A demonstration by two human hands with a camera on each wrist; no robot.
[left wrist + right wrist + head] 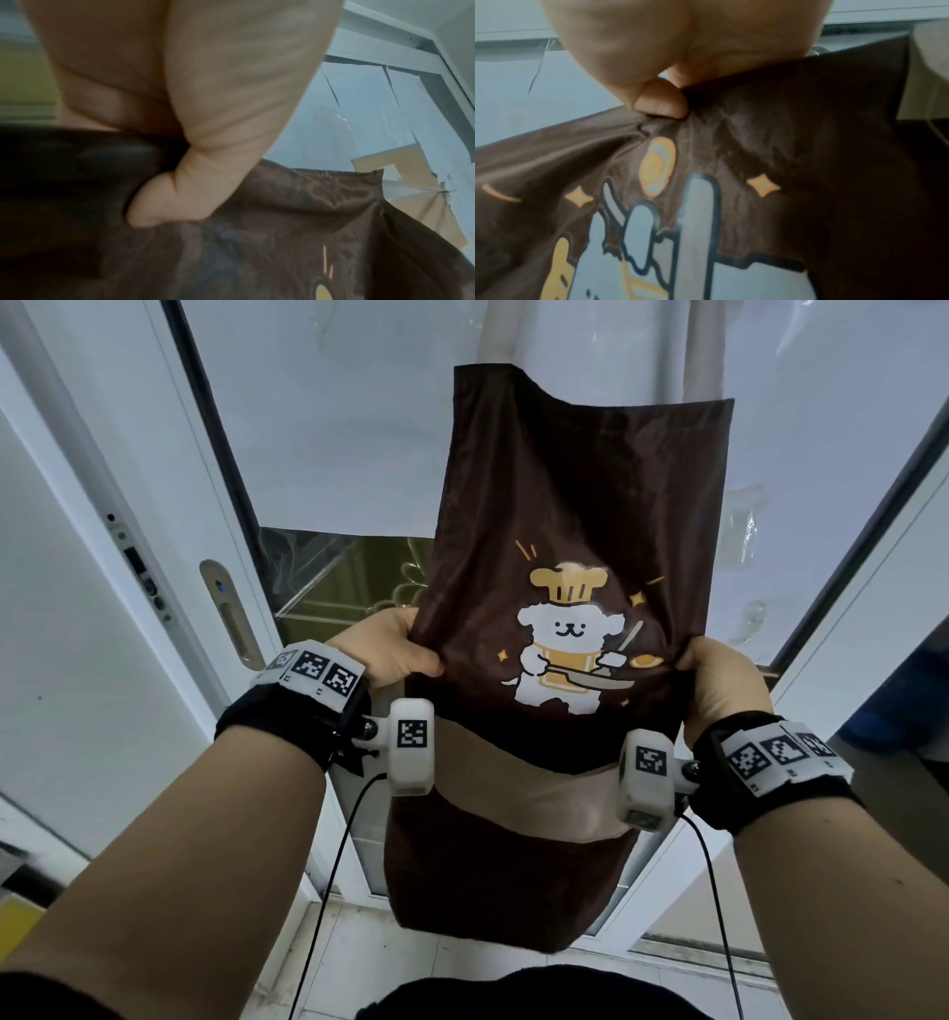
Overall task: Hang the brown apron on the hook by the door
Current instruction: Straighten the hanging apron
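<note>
The brown apron [560, 505] with a white chef-dog print and a beige band hangs flat in front of the frosted glass door [328, 413], its top out of the head view. My left hand [390, 649] pinches its left edge, thumb on the front [164, 201]. My right hand [719, 675] pinches the right edge beside the print, thumb tip on the cloth [662, 105]. Brown fabric [282, 233] [808, 162] fills both wrist views. No hook shows in any view.
A white door frame [169, 521] with a lock plate and a recessed handle [231, 613] stands at the left. Another white frame [873, 546] runs along the right. Pale floor tiles [390, 963] lie below the apron.
</note>
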